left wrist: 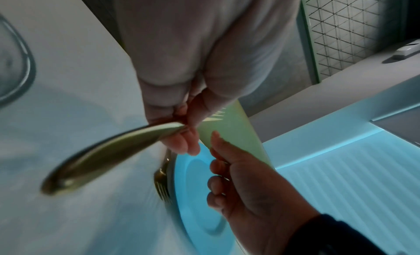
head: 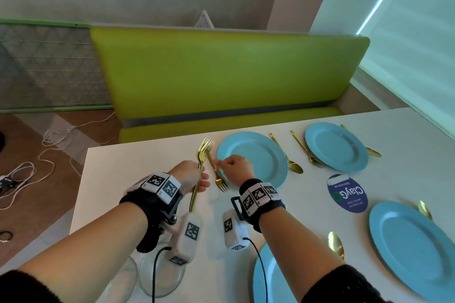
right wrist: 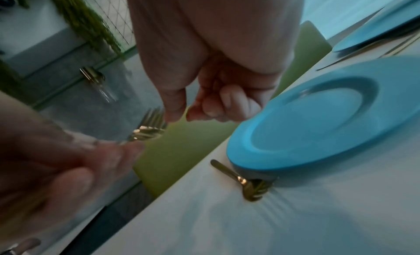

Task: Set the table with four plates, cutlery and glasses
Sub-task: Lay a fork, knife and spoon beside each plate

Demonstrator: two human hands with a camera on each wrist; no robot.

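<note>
Left hand: the left hand [head: 189, 176] is gripping the gold forks [head: 200, 162] by their handles, fingers curled round them, tines pointing toward 12 o'clock above the white table [head: 147, 174].
Right hand: the right hand [head: 235, 167] is hovering over the near rim of the far-left blue plate [head: 256, 155], fingers curled, thumb and forefinger nearly meeting; the right wrist view is showing nothing between them.
Laid fork: a gold fork [head: 216, 172] is lying on the table just beside that plate, at its 9 o'clock, tines toward 6 o'clock, handle toward 12.
Far places: a gold spoon [head: 286, 155] is lying at the plate's 3 o'clock; the far-right blue plate [head: 337, 147] is sitting with a second fork [head: 306, 150] at its 9 o'clock and a second spoon [head: 364, 145] at its 3 o'clock.
Near places: two more blue plates are sitting at 4 and 5 o'clock from the hands, the near-right plate [head: 416, 248] and the nearest plate [head: 273, 283], with a third spoon [head: 336, 243] between them.
Glasses: clear glasses [head: 162, 278] are standing at 6 o'clock, under the left forearm.
Surroundings: a green bench [head: 221, 74] is running along the table's 12 o'clock edge; a blue round sticker [head: 347, 193] is lying between the plates.
</note>
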